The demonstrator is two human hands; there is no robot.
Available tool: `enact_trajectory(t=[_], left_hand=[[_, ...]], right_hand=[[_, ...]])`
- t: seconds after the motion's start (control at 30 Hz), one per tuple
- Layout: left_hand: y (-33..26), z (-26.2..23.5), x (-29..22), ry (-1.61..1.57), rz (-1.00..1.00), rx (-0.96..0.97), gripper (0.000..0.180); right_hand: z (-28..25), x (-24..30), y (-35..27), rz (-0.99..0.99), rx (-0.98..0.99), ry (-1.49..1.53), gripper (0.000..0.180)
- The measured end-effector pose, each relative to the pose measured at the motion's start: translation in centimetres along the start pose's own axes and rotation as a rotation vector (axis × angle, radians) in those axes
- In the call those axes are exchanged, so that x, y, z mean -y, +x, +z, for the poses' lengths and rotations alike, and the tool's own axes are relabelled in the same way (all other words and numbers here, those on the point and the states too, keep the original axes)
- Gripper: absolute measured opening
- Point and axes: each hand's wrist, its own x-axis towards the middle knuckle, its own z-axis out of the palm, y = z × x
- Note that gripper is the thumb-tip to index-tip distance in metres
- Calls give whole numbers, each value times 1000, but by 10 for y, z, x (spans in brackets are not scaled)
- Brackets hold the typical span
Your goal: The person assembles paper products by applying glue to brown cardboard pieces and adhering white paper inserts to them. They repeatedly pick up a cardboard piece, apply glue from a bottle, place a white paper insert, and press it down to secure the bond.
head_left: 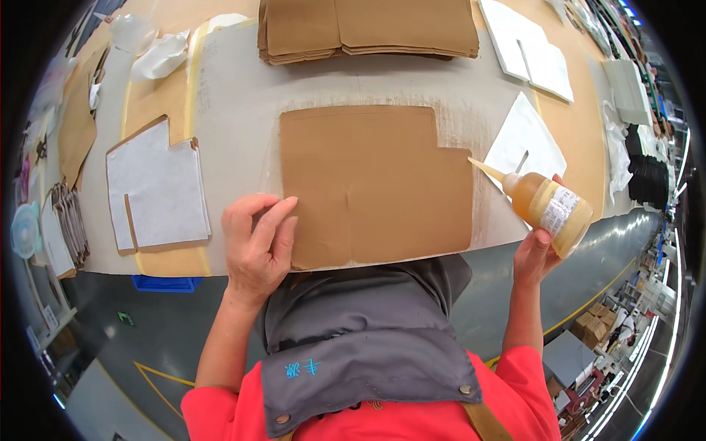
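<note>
In the head view, the brown sheet is lying flat near the front of the table, its lower edge running almost along the table's front edge and its upper right corner showing a stepped notch. The left hand is resting at the sheet's left edge, its fingers bent and standing slightly apart, fingertips touching the margin. The right hand is clamping around a bottle of amber liquid, whose tapered nozzle is pointing at the corner below the notch; whether it is touching, I cannot tell. A grey band of tabletop is separating the sheet from the brown stack beyond, and a wider one is parting it from the white-faced piece leftward. Rightward, room is narrowing, a white sheet lying near, partly behind the bottle.
</note>
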Motion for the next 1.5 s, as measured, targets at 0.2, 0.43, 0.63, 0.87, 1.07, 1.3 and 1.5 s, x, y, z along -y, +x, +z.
enact_trajectory(t=[0.2, 0.43, 0.63, 0.87, 1.07, 1.3, 1.5], left_hand=[[0, 0, 1, 6, 20, -3, 23], [-3, 4, 3, 1, 23, -10, 21], [-2, 3, 1, -6, 44, -24, 19], [-3, 3, 1, -1, 46, -27, 18], [-3, 3, 2, 2, 57, -25, 19], [-3, 3, 1, -7, 55, -31, 19], [-4, 3, 2, -6, 57, -29, 19]], right_hand=[[-15, 10, -16, 57, -4, 42, 99], [-35, 18, -40, 75, -9, 43, 98], [-48, 28, -59, 121, -18, 6, 103], [-58, 36, -82, 189, -66, 36, 101], [-58, 36, -94, 244, -124, 112, 94], [-44, 33, -108, 344, -180, 208, 83], [-19, 41, -116, 422, -172, 292, 82]])
